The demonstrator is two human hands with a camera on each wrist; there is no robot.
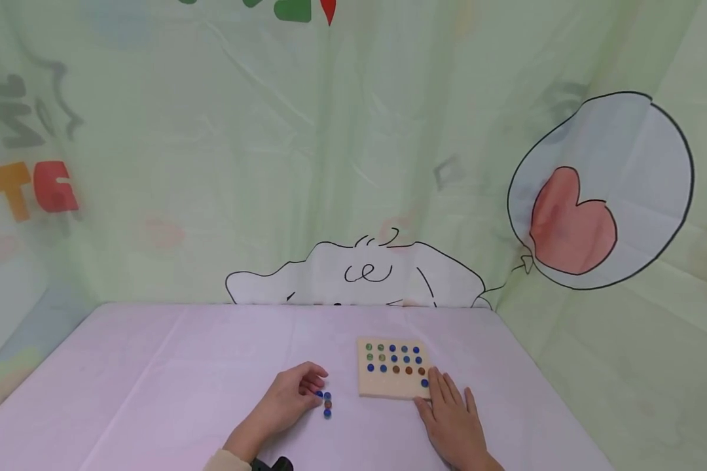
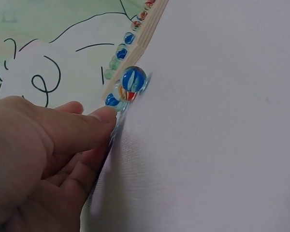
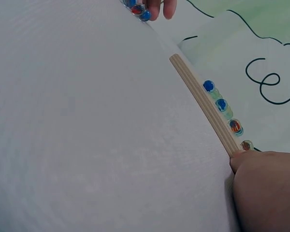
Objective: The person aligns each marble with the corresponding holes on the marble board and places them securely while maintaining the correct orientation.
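My left hand (image 1: 287,398), its fingers curled, holds a blue marble (image 1: 319,394) at the thumb tip. The thumb (image 2: 89,128) hides most of that marble in the left wrist view. Close beside it, a brown marble (image 1: 328,405) lies between two blue marbles in a short column on the table. A square wooden board (image 1: 383,386) stands to the right, with rows of green, blue and brown marbles in its upper part. One blue marble (image 1: 425,383) sits at its lower right. My right hand (image 1: 455,422) rests against the board's right corner, fingers straight.
A pale cloth covers the table (image 1: 171,373). Behind it hangs a light green curtain (image 1: 212,163) with a drawn white animal and a balloon (image 1: 654,190). A dark object (image 1: 279,464) shows below my left wrist at the table's near side.
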